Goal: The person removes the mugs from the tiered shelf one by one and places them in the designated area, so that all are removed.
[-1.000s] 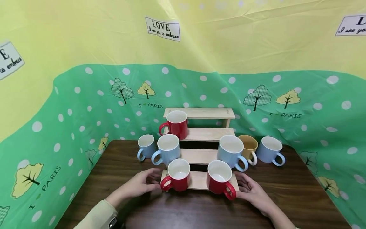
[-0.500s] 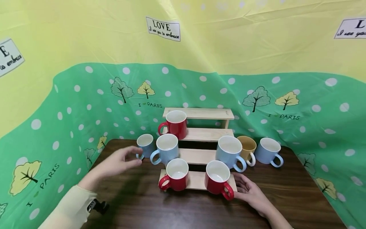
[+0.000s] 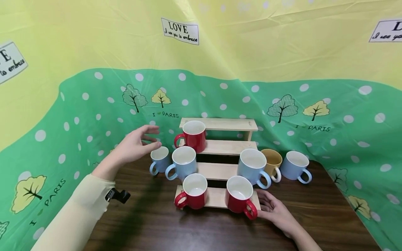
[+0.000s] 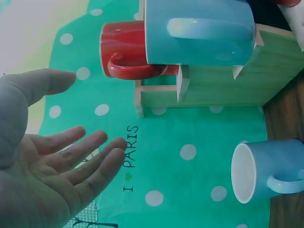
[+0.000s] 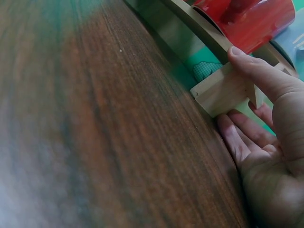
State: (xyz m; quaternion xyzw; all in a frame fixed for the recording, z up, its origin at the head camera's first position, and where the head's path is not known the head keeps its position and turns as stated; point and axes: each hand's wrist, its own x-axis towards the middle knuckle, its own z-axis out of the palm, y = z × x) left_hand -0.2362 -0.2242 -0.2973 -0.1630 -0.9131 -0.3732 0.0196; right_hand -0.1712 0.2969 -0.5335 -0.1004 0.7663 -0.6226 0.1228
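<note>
The stepped wooden rack [image 3: 218, 124] stands upright on the table [image 3: 176, 233], between the two hands. Its bottom step carries the left red mug [image 3: 198, 198] on the left-hand side and the right red mug [image 3: 235, 202] just beside the right hand [image 3: 276, 211]. The second step carries the left blue mug [image 3: 186, 170] and the right blue mug [image 3: 247, 174]. The third step carries the upper red mug [image 3: 197, 142] on the left-hand side.

Right hand: grips the near right end of the bottom step, thumb at the front edge, fingers behind the end panel. Left hand [image 3: 136, 143]: raised, fingers and thumb spread, holding nothing; the nearest item in the head view is the small blue mug [image 3: 162, 163], on the table below it.

Change: the left hand has released the left end of the bottom step and lifted away; the right hand and the mugs have kept their places. Result: the rack is steadied from one side only, and the left hand is free.

Beyond the right hand, the yellow mug [image 3: 272, 157] and the outer blue mug [image 3: 292, 169] stand on the table.
</note>
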